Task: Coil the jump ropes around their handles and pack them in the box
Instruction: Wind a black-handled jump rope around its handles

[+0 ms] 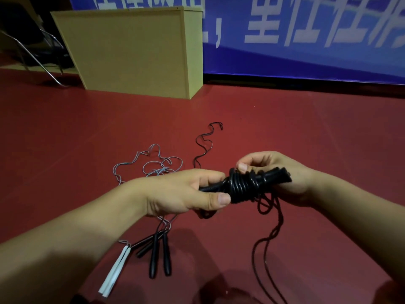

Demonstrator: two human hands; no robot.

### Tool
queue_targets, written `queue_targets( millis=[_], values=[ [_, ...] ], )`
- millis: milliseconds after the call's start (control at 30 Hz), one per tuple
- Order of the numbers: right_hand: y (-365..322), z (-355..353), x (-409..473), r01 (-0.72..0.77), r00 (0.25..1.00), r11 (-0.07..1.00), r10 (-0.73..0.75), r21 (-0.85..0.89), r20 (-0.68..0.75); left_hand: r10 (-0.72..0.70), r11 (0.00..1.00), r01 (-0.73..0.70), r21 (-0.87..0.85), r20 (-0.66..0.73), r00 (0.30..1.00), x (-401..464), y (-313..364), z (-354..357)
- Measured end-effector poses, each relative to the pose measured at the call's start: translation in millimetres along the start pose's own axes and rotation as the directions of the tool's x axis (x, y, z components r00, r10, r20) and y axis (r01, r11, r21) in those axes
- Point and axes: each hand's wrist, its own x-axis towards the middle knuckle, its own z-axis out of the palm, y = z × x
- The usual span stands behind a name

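Observation:
I hold a black jump rope's paired handles (271, 175) level in front of me, with several turns of black rope (240, 186) coiled round their middle. My left hand (186, 194) grips the left end of the handles, thumb on the coil. My right hand (282, 172) grips the right end, its thumb pressing the rope onto the handles. The loose rest of that rope (263, 249) hangs down to the floor at the right. A tan box (131, 51) stands at the back left.
On the red floor (306, 128) lie two black handles (160, 255), a thinner black handle (144, 249) and white handles (114, 273). A grey rope (153, 163) and a thin black rope (206, 139) sprawl beyond my hands. Metal chair legs (43, 62) stand far left; a blue banner (306, 40) backs the scene.

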Motion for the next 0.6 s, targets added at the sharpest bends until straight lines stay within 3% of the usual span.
queue_targets(
  millis=[133,267,433,600],
  values=[
    [-0.3,-1.9,0.8,-0.020,0.999,1.000,0.019,-0.020,-0.026,0.043,0.996,-0.047,-0.080,-0.060,0.997,0.4,-2.5,-1.7],
    [-3.4,3.0,2.0,-0.141,0.989,0.990,0.142,0.005,-0.048,0.023,0.980,-0.063,-0.190,-0.202,0.979,2.0,-7.8,-5.9],
    [-2.8,4.5,5.4,-0.212,0.972,0.976,0.216,0.056,-0.089,-0.094,0.977,-0.007,-0.214,-0.456,0.885,8.8,-10.3,-11.1],
    [-4.3,10.5,6.6,-0.215,0.973,0.977,0.215,0.011,-0.089,-0.155,0.951,-0.027,-0.307,-0.554,0.818,12.3,-11.5,-12.4]
  ],
)
